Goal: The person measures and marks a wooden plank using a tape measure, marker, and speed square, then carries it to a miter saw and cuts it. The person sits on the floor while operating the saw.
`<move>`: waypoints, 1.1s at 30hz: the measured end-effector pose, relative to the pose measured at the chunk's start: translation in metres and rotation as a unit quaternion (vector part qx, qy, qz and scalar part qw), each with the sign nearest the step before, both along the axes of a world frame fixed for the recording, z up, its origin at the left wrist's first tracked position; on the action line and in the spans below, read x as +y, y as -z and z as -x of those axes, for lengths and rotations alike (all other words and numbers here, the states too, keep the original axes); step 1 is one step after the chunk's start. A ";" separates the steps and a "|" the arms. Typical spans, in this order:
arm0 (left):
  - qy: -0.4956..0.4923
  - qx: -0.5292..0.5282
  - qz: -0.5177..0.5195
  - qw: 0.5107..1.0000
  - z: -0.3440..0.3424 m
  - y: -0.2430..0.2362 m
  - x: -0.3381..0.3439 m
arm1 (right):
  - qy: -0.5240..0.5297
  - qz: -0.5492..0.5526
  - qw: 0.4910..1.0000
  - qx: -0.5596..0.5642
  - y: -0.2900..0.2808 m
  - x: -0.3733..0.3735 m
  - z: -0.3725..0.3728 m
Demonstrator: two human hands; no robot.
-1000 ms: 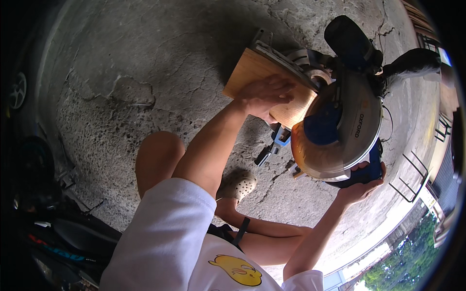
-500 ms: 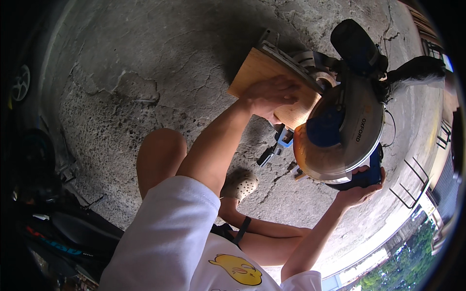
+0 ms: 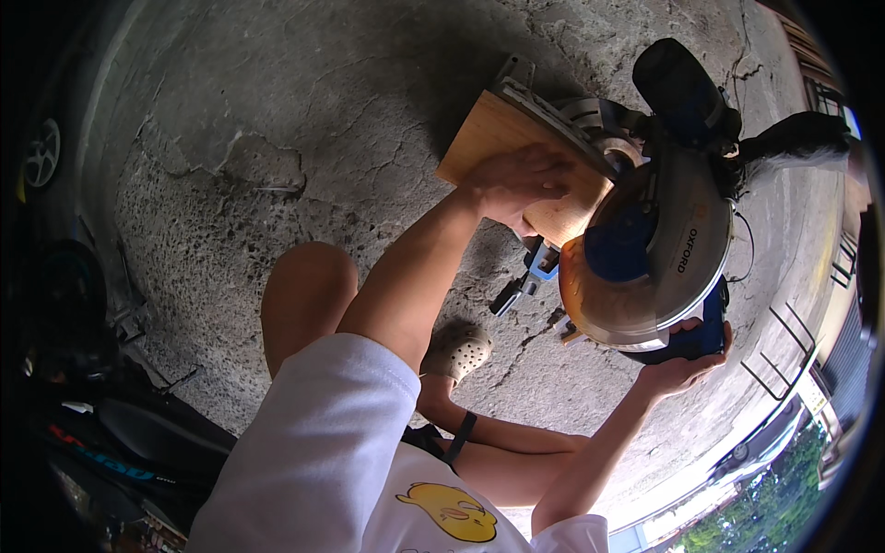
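Note:
A miter saw [image 3: 678, 240] stands on the ground, with a silver blade guard, a clear lower guard and a black motor housing. Across its base lies a flat wooden board [image 3: 479, 138], its right end beside the guard. My left hand [image 3: 521, 187] rests on top of this board, fingers stretched out and the thumb side by the near edge. Around the blue and black saw handle [image 3: 705, 336] my right hand [image 3: 687, 364] is closed, its fingers partly hidden inside the grip. The blade and the cut line are hidden by the guard.
A blue and black clamp [image 3: 530, 278] projects from the saw base below the board. My foot in a beige clog [image 3: 458, 355] is on the cracked concrete floor [image 3: 221, 212]. A dark motorcycle [image 3: 129, 442] stands at left; a black metal rack [image 3: 782, 359] is at right.

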State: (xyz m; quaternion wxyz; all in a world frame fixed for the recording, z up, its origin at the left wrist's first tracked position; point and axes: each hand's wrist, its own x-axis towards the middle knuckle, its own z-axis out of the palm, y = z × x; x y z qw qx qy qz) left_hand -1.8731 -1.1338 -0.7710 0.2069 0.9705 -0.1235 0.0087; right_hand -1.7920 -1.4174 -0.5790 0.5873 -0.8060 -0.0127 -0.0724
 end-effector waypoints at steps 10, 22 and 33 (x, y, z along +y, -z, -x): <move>-0.011 -0.031 0.036 0.999 0.001 -0.001 0.001 | 0.002 0.010 1.000 -0.015 0.002 0.002 0.002; -0.017 -0.049 0.036 0.998 0.004 0.008 0.000 | -0.005 -0.016 1.000 -0.008 0.003 -0.004 0.002; -0.015 -0.037 0.005 0.999 0.003 0.004 -0.003 | 0.001 0.002 1.000 -0.011 0.002 -0.001 0.005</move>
